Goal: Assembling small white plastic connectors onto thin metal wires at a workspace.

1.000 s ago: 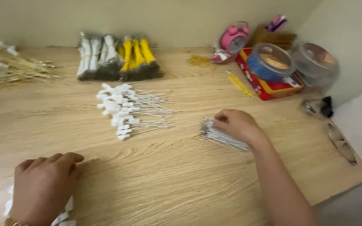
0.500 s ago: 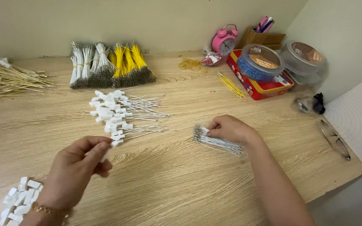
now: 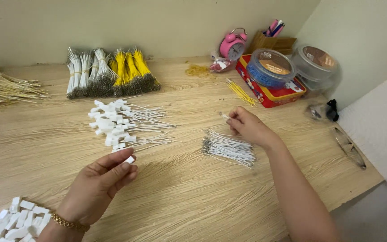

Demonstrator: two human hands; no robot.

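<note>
- On the wooden counter [image 3: 193, 197], in the head view, the left hand [image 3: 96, 188] hovers with its grip closed on a small white block [image 3: 130, 159], pinched between thumb and fingertips just below the pile of finished white-tipped wires [image 3: 126, 125].
- The right hand [image 3: 247, 125] sits above the loose bundle of bare wires [image 3: 228, 148], its grip closed on a single thin wire [image 3: 224, 115] whose end pokes out to the left.
- A heap of spare white blocks [image 3: 19, 219] lies by the left wrist; bundles of white and yellow wires [image 3: 108, 74] rest along the wall, with a pink alarm clock [image 3: 233, 45] and a red tin [image 3: 272, 92] further right.
- Risk, as I judge it: the block is tiny and held only at the fingertips, so a slight squeeze off-centre could flick it away across the counter.
- The wire is thin and springy; pushed in at an angle it may bend or miss the block.
- A sleeve or wrist dragging low could scatter the bare bundle.
</note>
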